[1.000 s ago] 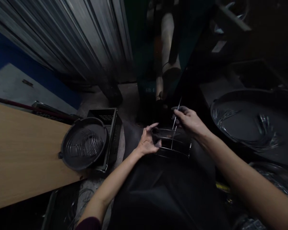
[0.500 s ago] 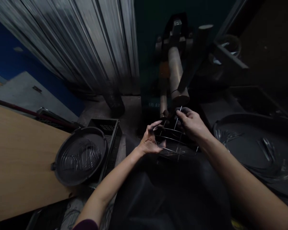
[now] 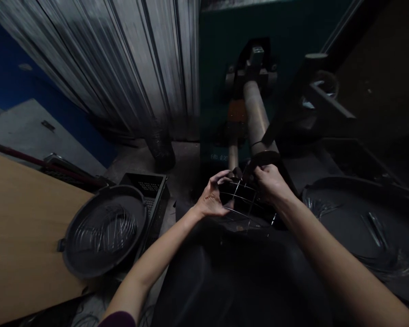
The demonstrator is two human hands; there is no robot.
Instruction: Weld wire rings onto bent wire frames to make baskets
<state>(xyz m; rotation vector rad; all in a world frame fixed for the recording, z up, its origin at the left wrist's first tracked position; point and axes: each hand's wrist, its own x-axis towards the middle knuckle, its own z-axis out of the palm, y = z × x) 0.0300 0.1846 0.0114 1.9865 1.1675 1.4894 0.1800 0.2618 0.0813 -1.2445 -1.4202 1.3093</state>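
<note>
My left hand (image 3: pixel 215 196) curves its thumb and fingers around the left side of a curved wire rack (image 3: pixel 246 199), which has thin crossing metal wires. My right hand (image 3: pixel 270 180) is closed at the rack's upper right side, its fingertips partly hidden in shadow. The rack sits just below the end of a thick metal cylinder (image 3: pixel 258 111) on a dark green machine (image 3: pixel 215 91). Beside that cylinder, a thinner rod (image 3: pixel 233 154) comes down close to my left fingertips.
On the left, a round black tray (image 3: pixel 75 254) holds bent wire rings (image 3: pixel 117 229) and rests by a black crate (image 3: pixel 164 190). A wooden board (image 3: pixel 23 227) lies farther left. A large dark tray (image 3: pixel 347 204) on the right holds loose wires (image 3: pixel 376 229).
The view has shifted a little, so the machine sits lower. The rack's upright wire has tilted and moved left. My right hand has moved slightly down, while the left keeps its grip.
</note>
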